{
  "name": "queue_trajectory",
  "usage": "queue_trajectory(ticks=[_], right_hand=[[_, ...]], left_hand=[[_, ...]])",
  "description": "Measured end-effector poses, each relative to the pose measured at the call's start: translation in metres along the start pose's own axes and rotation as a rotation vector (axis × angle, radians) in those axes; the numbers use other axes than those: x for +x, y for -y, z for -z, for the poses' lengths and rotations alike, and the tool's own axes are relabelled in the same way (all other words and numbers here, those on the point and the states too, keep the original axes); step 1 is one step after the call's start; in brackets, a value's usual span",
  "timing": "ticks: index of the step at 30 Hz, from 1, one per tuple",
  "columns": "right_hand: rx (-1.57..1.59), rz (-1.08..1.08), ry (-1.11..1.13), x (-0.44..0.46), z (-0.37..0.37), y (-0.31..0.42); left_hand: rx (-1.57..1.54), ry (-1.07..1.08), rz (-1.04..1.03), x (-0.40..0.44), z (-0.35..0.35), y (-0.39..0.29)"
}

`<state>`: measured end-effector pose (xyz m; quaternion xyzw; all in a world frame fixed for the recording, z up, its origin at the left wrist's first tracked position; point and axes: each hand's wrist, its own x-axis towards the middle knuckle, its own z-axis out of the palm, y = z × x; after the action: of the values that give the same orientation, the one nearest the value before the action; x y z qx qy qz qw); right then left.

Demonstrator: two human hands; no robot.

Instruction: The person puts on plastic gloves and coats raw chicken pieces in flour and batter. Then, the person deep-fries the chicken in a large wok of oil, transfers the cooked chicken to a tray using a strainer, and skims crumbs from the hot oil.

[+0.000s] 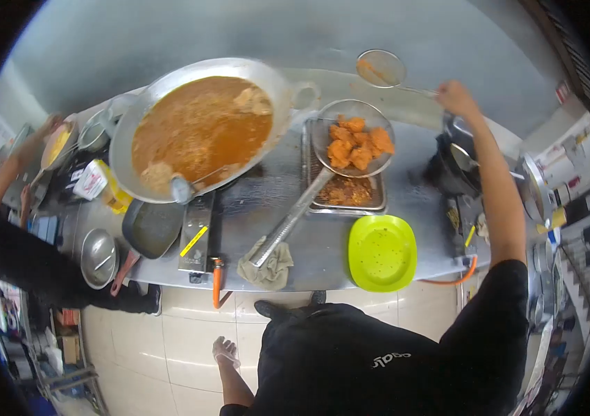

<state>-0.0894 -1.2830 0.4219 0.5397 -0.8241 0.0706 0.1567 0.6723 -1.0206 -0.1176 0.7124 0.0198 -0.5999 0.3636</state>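
Observation:
My right hand [458, 97] is closed round the handle of a small mesh skimmer [381, 68], raised near the back wall. Below it, a larger long-handled strainer [296, 216] holds several orange fried pieces [358, 143] and rests over a wire-lined metal tray [347, 208] with brown crumbs. Its handle end lies on a crumpled cloth [267, 267]. My left hand [225, 352], seemingly in a clear glove, hangs low over the floor, fingers loosely apart and holding nothing. A big wok [288, 97] of bubbling brown oil, with pale battered clumps at its edges, stands left of the strainer.
A lime-green plate [382, 253] sits at the counter's front edge. Left are a square pan [151, 229], a metal bowl [100, 258] and a gas burner [196, 239] with an orange hose. A dark pot [451, 166] stands right. Another person's arm [21, 163] works far left.

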Motion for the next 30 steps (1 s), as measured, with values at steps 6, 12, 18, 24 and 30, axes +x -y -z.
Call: queue_trajectory(ticks=[6,12,18,24,30], right_hand=[[0.260,0.200,0.045,0.034,0.054,0.102],[-0.194,0.448,-0.156,0.022,0.053,0.269],[-0.348,0.699,0.017,0.020,0.002,0.370],[0.046,0.523,0.517,0.043,-0.051,0.402],[0.292,0.471,0.497,0.040,-0.076,0.451]], left_hand=[[-0.184,-0.031,-0.094,0.016,0.020,-0.007],[-0.198,-0.154,-0.017,0.030,0.048,-0.003],[-0.406,-0.279,-0.031,0.036,0.089,0.036],[-0.580,-0.161,0.043,0.048,0.120,0.072],[-0.556,-0.248,0.096,0.047,0.109,0.077]])
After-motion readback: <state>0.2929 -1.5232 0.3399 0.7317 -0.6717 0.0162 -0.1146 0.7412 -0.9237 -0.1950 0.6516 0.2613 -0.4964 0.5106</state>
